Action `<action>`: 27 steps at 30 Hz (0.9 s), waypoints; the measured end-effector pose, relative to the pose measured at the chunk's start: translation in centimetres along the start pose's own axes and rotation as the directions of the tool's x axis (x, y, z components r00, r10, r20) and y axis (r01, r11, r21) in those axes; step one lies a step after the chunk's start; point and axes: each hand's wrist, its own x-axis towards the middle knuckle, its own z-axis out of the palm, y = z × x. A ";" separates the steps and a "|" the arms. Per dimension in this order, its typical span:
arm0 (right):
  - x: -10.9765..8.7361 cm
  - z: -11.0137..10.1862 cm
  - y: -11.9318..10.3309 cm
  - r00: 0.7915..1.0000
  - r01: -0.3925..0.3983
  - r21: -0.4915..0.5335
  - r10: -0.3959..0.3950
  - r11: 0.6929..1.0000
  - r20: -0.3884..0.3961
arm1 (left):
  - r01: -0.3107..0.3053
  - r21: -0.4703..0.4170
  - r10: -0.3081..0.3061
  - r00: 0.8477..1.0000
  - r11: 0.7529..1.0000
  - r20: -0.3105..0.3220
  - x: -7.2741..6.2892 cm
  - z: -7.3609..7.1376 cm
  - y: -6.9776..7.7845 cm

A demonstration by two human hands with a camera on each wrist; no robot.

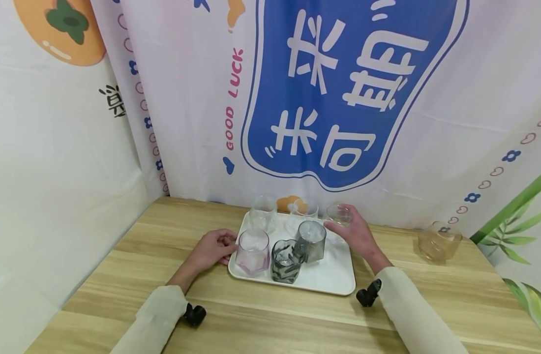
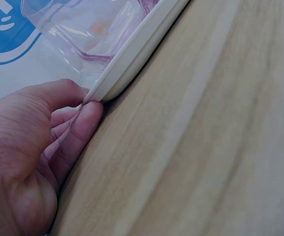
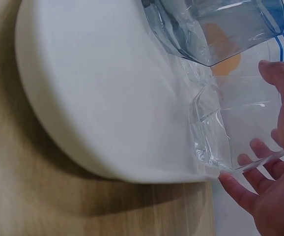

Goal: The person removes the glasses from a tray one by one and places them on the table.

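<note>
Tray [image 1: 332, 280]: white, on wooden table [image 1: 275, 319].
Left hand [image 1: 214, 250]: tray's nine o'clock; thumb and finger pinch its rim, beside a pink-tinted glass [image 1: 253, 253].
Right hand [image 1: 359, 236]: two o'clock; fingers curve round a clear glass [image 3: 235, 125]; thumb contact we cannot confirm.
Amber glass [image 1: 438, 244]: three o'clock, well apart.

Head view: bright, diffuse light, fine detail soft. Wrist views: dimmer, cooler. Right wrist: soft shadow on desk [image 3: 39, 206] beside tray [image 3: 107, 98]; thin highlights on clear glass [image 3: 235, 125].
</note>
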 end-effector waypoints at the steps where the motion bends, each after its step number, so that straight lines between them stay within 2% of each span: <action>1: 0.0 0.0 0.0 1.000 0.004 0.000 -0.004 1.000 -0.005 | 0.000 0.001 0.000 1.000 1.000 -0.001 0.0 0.0 0.0; 14: -0.4 -0.3 -1.5 0.999 0.001 -0.032 -0.003 1.000 -0.047 | -0.005 -0.017 0.005 1.000 1.000 0.012 -0.1 0.1 -0.1; 19: -0.5 -1.0 -2.5 0.998 0.023 -0.028 -0.024 0.999 -0.061 | -0.009 -0.026 0.009 1.000 1.000 0.014 -0.1 0.0 -0.1; 27: -0.8 -2.5 -3.0 0.997 0.008 -0.040 -0.011 0.999 -0.071 | -0.006 -0.020 0.006 1.000 1.000 0.004 -0.3 0.0 0.4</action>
